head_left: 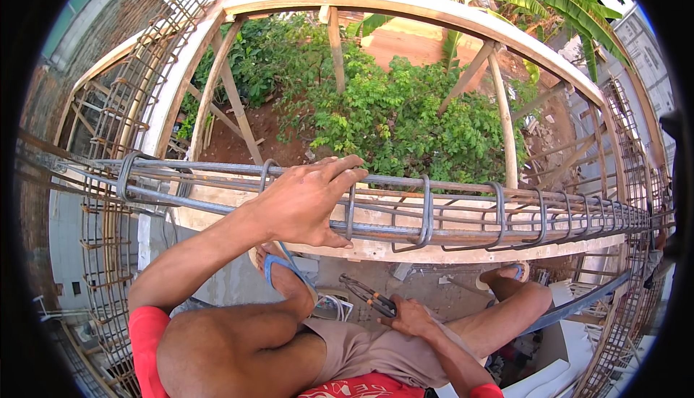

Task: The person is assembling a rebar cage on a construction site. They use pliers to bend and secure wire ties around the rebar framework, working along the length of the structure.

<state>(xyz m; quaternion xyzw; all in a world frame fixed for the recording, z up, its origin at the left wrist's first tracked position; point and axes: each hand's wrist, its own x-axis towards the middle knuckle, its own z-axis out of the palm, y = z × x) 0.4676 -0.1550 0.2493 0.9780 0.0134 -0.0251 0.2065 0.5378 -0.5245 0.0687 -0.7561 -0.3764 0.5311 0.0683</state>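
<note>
Left hand [309, 199] drapes unclenched over the steel bars [390, 233], seemingly for balance; right hand [409, 317], below it, clasps pliers [356, 286].

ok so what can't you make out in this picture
All in the head view:
Bars of the rebar cage under the left grip: covered by it, so palm contact can't be told.
Handle ends of the pincers: hidden by the right grip.
Far right end of the cage: too small and crowded near the fisheye rim.
Right sleeve: cut off by the lower edge.
</note>
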